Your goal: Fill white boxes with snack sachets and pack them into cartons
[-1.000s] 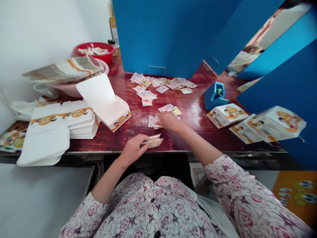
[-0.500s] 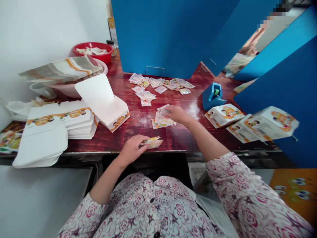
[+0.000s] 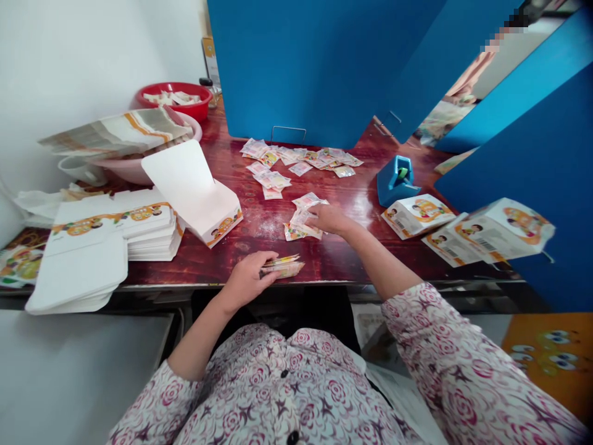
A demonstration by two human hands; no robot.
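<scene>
My left hand is closed around a small stack of printed sachets, held on edge near the table's front edge. Farther forward, my right hand reaches over a loose pile of sachets. Its bent fingertips are pinched at the pile's right side, on a sachet partly hidden by the fingers. Beyond them more sachets lie in a small heap, and a long row of sachets runs along the foot of the blue divider. Left of my hands stands an open white carton with its lid raised.
Flattened cartons are stacked at the left. Behind them are a pink basin under a striped cloth, a mug and a red basin. At right stand a blue tape dispenser and closed cartons. Blue dividers rise behind.
My right hand has shifted slightly left and down over the sachet pile, whose sachets now lie more spread out. My left hand keeps its stack in place.
</scene>
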